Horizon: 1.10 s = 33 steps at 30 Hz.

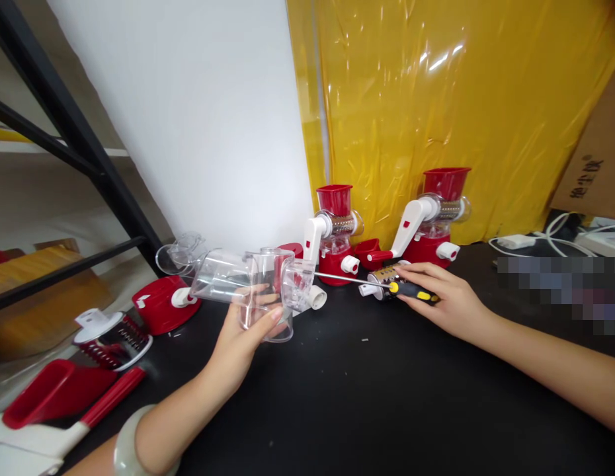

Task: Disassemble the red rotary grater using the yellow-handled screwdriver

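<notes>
My left hand is closed around a clear plastic grater housing, lifted over the black table. In my right hand is a screwdriver with a black and yellow handle, gripped between thumb and fingers. Its long shaft points left toward the right end of the housing; whether the tip touches the plastic I cannot tell. Just behind the screwdriver handle lies a perforated grater drum, partly hidden by my fingers. A white tubular piece shows beside the housing's right end.
Two assembled red-and-white rotary graters stand at the back. To the left are a red base, another drum, a red hopper and a crank handle. White cables lie at the back right of the black table.
</notes>
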Each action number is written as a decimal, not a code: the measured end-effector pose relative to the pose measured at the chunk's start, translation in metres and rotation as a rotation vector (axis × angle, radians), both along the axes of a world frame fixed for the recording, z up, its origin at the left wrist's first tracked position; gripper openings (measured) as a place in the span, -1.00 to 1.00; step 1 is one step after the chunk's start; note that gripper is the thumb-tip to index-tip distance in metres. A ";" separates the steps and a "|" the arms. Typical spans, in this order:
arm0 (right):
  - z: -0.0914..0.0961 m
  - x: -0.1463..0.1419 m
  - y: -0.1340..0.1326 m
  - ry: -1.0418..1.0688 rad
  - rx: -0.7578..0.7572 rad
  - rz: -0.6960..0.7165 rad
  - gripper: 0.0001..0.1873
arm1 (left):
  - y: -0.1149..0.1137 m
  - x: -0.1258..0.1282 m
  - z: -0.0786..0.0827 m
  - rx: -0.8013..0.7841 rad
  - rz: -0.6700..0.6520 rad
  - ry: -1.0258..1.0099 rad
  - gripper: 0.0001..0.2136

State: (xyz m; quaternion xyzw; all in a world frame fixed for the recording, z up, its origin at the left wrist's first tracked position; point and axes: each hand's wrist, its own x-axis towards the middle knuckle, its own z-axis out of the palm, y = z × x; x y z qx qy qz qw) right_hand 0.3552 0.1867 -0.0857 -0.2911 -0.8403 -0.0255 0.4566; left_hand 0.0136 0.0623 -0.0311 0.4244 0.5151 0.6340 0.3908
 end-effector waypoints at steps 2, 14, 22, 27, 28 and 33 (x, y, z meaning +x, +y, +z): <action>0.001 0.000 0.000 0.002 0.002 0.007 -0.71 | 0.000 0.001 -0.001 0.013 0.006 0.009 -0.37; 0.004 0.007 0.001 -0.061 -0.039 -0.008 -0.80 | 0.004 -0.004 -0.007 0.026 0.019 0.036 -0.33; 0.004 0.005 -0.003 -0.085 -0.107 -0.002 -0.82 | 0.007 -0.009 -0.009 0.069 0.015 0.063 -0.33; 0.006 0.007 -0.001 -0.064 -0.100 -0.055 -0.83 | 0.007 -0.018 0.000 0.303 0.163 0.163 -0.37; 0.007 0.007 -0.001 -0.054 -0.103 -0.064 -0.83 | 0.007 -0.020 0.004 0.350 0.196 0.195 -0.37; 0.013 0.004 -0.005 0.035 -0.166 -0.093 -0.79 | 0.003 -0.024 0.019 0.172 0.120 0.425 -0.33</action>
